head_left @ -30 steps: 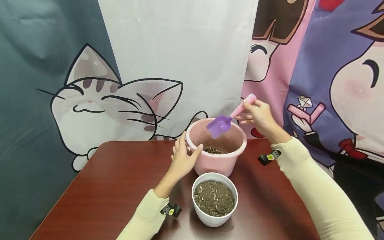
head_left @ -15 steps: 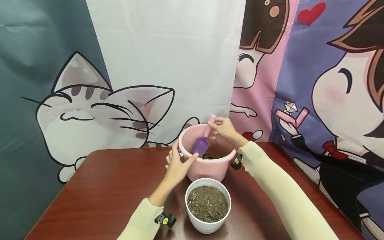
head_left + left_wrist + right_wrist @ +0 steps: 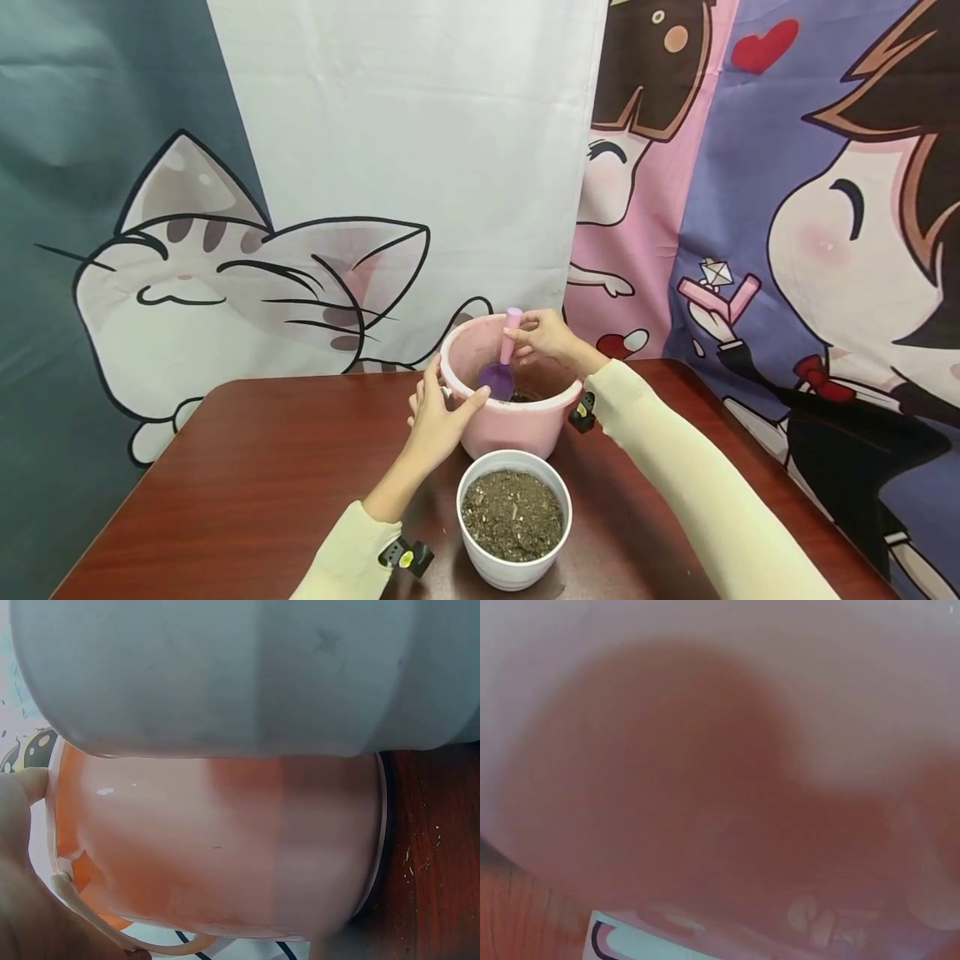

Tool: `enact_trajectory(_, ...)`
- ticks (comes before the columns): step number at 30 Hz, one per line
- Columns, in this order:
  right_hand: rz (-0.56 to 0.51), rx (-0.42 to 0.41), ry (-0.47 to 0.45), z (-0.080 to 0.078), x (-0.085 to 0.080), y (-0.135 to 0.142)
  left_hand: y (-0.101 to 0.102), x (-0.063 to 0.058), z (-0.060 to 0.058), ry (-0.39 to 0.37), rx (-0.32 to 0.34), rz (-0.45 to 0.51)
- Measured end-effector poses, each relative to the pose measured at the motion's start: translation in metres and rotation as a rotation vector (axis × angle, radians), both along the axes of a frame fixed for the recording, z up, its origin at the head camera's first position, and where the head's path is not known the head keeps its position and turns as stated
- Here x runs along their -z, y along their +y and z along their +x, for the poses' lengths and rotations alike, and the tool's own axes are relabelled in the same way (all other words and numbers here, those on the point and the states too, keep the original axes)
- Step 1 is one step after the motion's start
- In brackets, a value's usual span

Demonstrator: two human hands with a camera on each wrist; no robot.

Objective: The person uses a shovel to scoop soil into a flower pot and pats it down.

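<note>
My left hand (image 3: 431, 425) holds the near left rim of a pink bucket (image 3: 510, 433), its thumb over the edge. The left wrist view has the same hand (image 3: 26, 877) beside the bucket wall (image 3: 202, 840) and a pale bucket handle (image 3: 97, 922). From the right, my right hand (image 3: 551, 340) grips the pink handle of a small shovel. The shovel's purple blade (image 3: 498, 381) points down inside the bucket, its tip hidden behind the near rim. A little dark soil (image 3: 528, 397) shows at the bottom. Blurred bucket wall (image 3: 652, 787) fills the right wrist view.
Directly in front of the bucket stands a white pot (image 3: 510, 577), filled with brown soil (image 3: 513, 517) nearly to its rim. Both are on a reddish-brown table (image 3: 285, 475). Behind hangs a cartoon-printed cloth (image 3: 420, 125). Small crumbs (image 3: 420, 859) lie on the tabletop.
My right hand has carried the shovel left and down into the bucket, tilting its handle more upright. My left hand stays at the rim. The head view has shifted slightly.
</note>
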State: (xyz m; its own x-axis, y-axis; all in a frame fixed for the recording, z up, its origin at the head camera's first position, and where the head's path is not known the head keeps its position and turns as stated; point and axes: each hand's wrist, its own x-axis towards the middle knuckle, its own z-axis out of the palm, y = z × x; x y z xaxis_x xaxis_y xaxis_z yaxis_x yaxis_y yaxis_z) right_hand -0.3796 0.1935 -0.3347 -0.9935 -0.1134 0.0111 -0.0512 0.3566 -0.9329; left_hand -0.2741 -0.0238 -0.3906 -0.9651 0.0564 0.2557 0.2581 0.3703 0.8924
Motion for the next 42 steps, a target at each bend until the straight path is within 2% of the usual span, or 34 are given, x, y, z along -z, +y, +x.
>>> enact_trajectory(11,0.078,-0.029,0.03,0.0018,-0.0005,-0.002,-0.001,-0.0009,-0.0002,-0.006,0.013,0.005)
enact_trajectory(22,0.126,0.0,0.034,0.0023,0.0005,-0.0018,-0.0013,0.0002,-0.0013,0.002,0.011,0.007)
enact_trajectory(25,0.103,-0.005,-0.005,0.0012,0.0014,-0.0009,-0.0008,0.0004,-0.0013,0.007,0.011,0.008)
enact_trajectory(31,0.059,-0.066,-0.122,0.0002,0.004,-0.0026,-0.0011,0.0012,-0.0013,0.017,0.008,0.003)
enact_trajectory(36,0.031,-0.101,-0.15,-0.0004,0.0048,-0.003,-0.0007,0.0,-0.0016,0.012,0.008,-0.004)
enact_trajectory(42,0.039,-0.182,-0.227,-0.0002,0.0039,-0.003,-0.001,-0.0008,-0.002,0.008,0.01,-0.025)
